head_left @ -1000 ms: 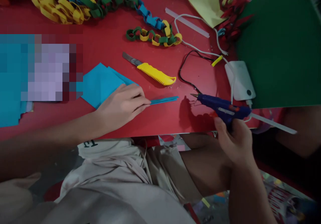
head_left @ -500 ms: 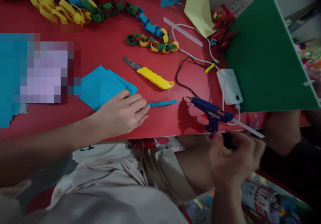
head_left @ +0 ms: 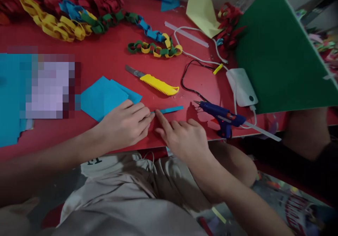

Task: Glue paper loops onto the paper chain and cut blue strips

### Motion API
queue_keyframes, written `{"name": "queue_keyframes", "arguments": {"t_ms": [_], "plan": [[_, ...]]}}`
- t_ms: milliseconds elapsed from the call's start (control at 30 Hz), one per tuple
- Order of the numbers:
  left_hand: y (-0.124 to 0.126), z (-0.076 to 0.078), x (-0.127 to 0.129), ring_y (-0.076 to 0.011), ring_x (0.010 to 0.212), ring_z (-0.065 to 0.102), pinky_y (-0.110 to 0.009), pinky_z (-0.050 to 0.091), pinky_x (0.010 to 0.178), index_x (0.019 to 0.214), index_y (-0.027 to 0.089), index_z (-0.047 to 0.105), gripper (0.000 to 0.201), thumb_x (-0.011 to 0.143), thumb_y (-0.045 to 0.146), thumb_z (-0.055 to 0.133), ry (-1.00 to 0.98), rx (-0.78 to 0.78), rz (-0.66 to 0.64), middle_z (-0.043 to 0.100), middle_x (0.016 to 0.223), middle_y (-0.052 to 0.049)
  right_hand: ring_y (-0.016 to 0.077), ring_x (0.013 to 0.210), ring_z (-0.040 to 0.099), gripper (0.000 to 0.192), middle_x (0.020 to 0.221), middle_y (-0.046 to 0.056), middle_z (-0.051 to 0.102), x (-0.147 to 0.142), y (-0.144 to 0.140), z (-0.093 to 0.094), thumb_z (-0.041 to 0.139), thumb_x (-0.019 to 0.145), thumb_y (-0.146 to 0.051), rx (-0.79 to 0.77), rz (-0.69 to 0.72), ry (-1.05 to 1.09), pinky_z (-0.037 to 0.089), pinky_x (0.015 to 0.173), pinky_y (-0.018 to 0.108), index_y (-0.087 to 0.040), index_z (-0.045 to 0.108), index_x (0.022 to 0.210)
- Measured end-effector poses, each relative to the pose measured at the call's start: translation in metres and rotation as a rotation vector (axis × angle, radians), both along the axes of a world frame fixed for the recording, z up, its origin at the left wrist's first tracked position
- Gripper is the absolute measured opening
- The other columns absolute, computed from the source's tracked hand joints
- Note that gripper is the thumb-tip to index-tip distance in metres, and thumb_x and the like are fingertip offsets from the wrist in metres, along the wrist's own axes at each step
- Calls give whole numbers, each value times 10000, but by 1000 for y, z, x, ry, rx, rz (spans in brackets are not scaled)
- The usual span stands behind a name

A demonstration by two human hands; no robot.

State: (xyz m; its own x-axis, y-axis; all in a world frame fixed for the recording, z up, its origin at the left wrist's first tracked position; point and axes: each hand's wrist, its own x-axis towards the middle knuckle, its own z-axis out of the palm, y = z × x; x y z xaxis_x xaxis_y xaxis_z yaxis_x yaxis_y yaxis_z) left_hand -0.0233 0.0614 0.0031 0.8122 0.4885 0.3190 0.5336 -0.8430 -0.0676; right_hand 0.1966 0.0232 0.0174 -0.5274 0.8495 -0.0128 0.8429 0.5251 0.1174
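Note:
A narrow blue paper strip (head_left: 171,109) lies near the table's front edge. My left hand (head_left: 129,121) is closed over its left end, with the fingertips pressed together on the strip. From the right, my right hand (head_left: 186,137) reaches in, index finger stretched out and its tip on the strip close to the left fingertips. Its thumb stands apart and the other fingers are bent, holding nothing. Blue paper sheets (head_left: 101,97) lie just behind my left hand. A yellow cutter knife (head_left: 158,84) rests beyond the strip, and a blue glue gun (head_left: 220,116) sits right of it.
A paper chain (head_left: 155,35) of green, blue and yellow links crosses the back of the red table. A white power bank (head_left: 241,88) with cables lies before a green board (head_left: 282,53). A pale glue stick (head_left: 186,34) and a yellow sheet (head_left: 202,12) lie behind.
My right hand has moved left from beside the glue gun's handle to the strip, its index finger now touching it. My left hand stays on the strip. The view has shifted slightly.

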Motion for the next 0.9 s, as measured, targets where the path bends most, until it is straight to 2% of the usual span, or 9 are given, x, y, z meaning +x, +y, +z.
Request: {"name": "queue_keyframes", "arguments": {"t_ms": [67,267,367,467,567,633,700,767,900], "plan": [[0,0,0,-245,867,643,-422,412,686,1159,81,718,278,1003,194,517,-3,12,-6,733,938,-97,156,534,573,477,632,40,712,9,-1,-1,390,1108,-372,46,-53,7,291,603,353,-190,598,1498],[0,1,0,-234,857,643,-412,404,692,1165,81,713,270,996,172,523,14,0,-14,730,923,-92,158,503,564,489,607,70,716,29,0,-8,354,1088,-308,82,-230,52,326,591,337,-106,697,1372],[-1,2,2,-228,831,639,-404,396,691,1123,83,721,241,986,155,536,-7,11,-8,710,890,-87,164,507,580,489,628,76,727,29,-1,-10,353,1089,-296,70,-251,57,355,601,337,-95,677,1395],[2,6,8,-222,809,642,-391,398,694,963,136,721,198,1003,162,529,-10,-13,40,686,850,-67,172,530,611,491,647,89,738,26,-1,-11,353,1092,-286,67,-239,49,370,605,333,-69,638,1428],[10,10,19,-236,858,660,-377,448,742,902,153,676,171,1007,221,559,-13,-191,189,694,910,-77,200,584,660,495,711,131,761,22,-2,-10,352,1094,-274,53,-223,78,390,619,345,-22,606,1437],[16,12,25,-226,869,670,-350,479,752,987,151,662,112,984,235,589,-60,-397,272,707,950,-73,212,622,687,480,751,145,771,22,-3,-12,367,1091,-261,54,-227,100,402,637,350,-14,597,1432],[21,13,30,-205,847,671,-321,489,740,1041,167,653,117,962,224,588,-101,-569,302,711,933,-50,210,674,713,445,796,137,780,23,-5,-14,393,1081,-233,68,-231,120,411,663,344,-46,597,1430],[24,15,32,-207,861,666,-322,499,763,1023,178,654,120,939,216,577,-111,-619,310,705,923,-44,205,734,731,424,854,119,788,25,-8,-17,421,1062,-192,86,-235,141,415,687,333,-96,583,1442],[21,16,34,-235,936,650,-363,509,839,977,177,647,100,909,207,579,-125,-553,333,692,993,-70,197,806,738,439,933,89,792,29,-10,-21,454,1047,-164,89,-244,188,419,721,316,-176,536,1478]]}}
